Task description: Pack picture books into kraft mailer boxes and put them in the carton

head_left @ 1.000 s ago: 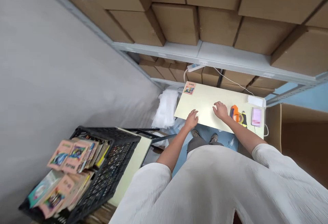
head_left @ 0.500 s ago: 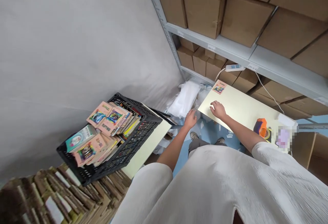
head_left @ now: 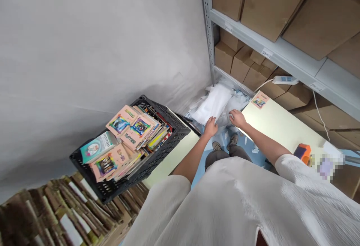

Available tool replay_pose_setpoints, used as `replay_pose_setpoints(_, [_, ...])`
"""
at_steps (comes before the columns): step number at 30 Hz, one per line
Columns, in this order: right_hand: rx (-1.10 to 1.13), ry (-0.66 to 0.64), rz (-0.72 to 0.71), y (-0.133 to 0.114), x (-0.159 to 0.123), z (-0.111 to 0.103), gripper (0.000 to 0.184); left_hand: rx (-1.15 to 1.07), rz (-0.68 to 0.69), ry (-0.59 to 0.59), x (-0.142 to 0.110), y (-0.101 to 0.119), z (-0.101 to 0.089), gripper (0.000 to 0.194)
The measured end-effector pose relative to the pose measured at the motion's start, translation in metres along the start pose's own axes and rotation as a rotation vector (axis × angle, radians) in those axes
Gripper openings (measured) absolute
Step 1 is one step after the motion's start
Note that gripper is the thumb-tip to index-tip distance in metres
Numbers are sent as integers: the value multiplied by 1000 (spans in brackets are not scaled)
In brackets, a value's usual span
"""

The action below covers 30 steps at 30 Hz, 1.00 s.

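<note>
head-worn camera, looking forward and steeply down, the wearer's chest close below

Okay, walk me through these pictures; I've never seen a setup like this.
There is no robot: one camera on a person's head takes every picture, looking forward and down past a white shirt. The left hand and right hand are bare and seem to hold nothing; the right is by the corner of a pale table. On it lie a pink-covered booklet, an orange item and a pixelated patch. To the left, a black crate holds books; ahead, a rack holds cardboard boxes.
</note>
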State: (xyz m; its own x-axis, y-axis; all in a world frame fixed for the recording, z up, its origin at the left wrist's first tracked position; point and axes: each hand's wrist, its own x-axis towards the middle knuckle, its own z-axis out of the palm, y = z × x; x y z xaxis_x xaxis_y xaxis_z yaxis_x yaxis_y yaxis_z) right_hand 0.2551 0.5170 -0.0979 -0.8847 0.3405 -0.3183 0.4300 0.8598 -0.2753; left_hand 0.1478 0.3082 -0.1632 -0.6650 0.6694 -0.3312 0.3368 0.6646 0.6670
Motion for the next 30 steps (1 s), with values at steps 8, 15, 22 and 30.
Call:
replay_pose_setpoints(8, [-21, -170, -42, 18, 74, 11, 43, -86, -145, 19, 43, -13, 11, 60])
replay_pose_setpoints(15, [-41, -315, -43, 55, 176, 63, 44, -158, -309, 11, 105, -45, 52, 60])
replay_pose_setpoints(22, [24, -407, 77, 87, 285, 164, 51, -126, -394, -59, 173, -109, 111, 58])
replay_pose_setpoints(30, [-53, -391, 185, 137, 386, 260, 63, -2, -363, -101, 238, -171, 182, 56])
